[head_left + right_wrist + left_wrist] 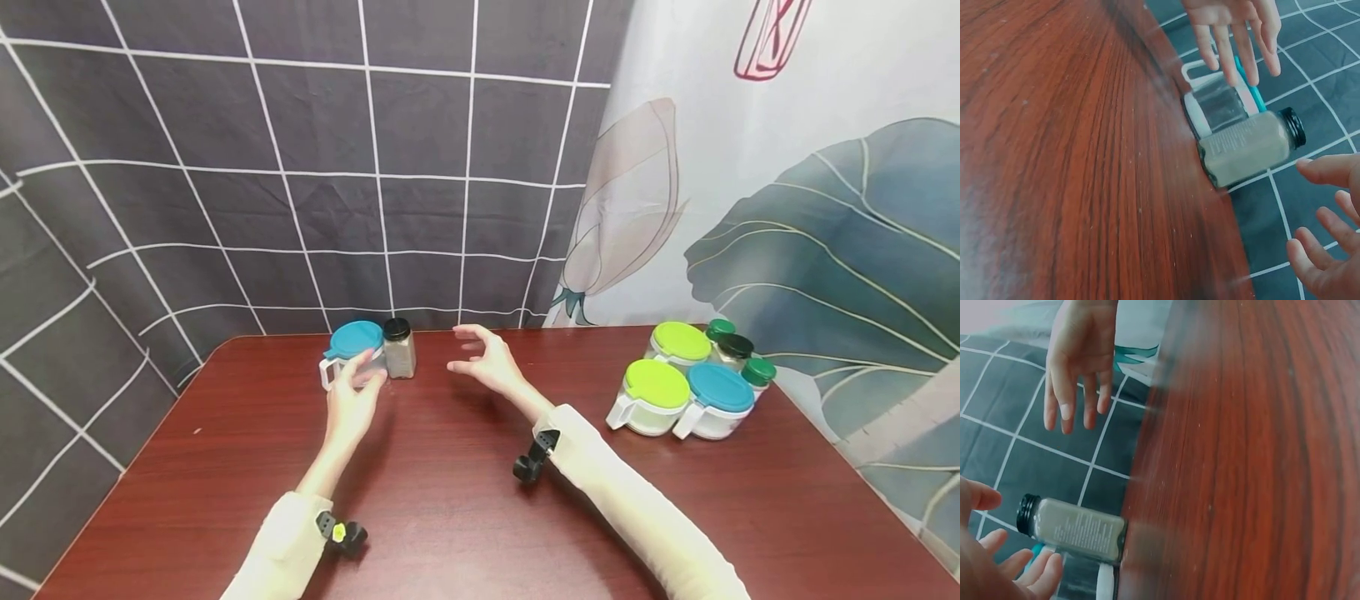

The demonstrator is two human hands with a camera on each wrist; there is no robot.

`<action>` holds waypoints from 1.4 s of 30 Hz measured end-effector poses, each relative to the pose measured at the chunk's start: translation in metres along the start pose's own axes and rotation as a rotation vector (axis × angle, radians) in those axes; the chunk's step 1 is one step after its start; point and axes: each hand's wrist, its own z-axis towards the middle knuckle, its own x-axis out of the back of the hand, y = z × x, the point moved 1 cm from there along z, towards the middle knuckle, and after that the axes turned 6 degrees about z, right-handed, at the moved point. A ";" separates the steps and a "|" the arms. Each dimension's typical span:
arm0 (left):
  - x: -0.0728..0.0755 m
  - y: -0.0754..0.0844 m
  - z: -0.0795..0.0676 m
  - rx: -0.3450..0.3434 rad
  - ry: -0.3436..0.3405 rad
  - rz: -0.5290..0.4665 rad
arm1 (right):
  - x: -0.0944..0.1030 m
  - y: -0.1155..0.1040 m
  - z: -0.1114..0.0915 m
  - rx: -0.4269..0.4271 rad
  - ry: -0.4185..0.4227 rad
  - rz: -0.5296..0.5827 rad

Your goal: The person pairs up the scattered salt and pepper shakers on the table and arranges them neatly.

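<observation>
At the table's back edge a clear jar with a blue lid and white handle [356, 340] stands beside a black-capped spice bottle [400, 350] of pale powder. My left hand [352, 398] is in front of the blue-lidded jar with fingers spread, holding nothing. To the right of the spice bottle, my right hand [489, 360] hovers apart from it, fingers loosely bent and palm toward it. In the right wrist view the spice bottle [1247, 149] stands between both hands, with a printed label on its side. The left wrist view shows the same bottle [1079, 529] near my left fingers.
On the right of the table [450, 508] stand two green-lidded jars [657, 385], another blue-lidded jar [720, 388], two green-capped bottles [759, 372] and a black-lidded bottle [735, 347]. A dark grid-patterned cloth [315, 208] hangs behind the table; a leaf-printed curtain [840, 225] hangs at right.
</observation>
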 end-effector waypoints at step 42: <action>-0.049 0.027 -0.021 -0.042 -0.118 -0.104 | 0.052 -0.018 -0.030 0.050 0.027 -0.069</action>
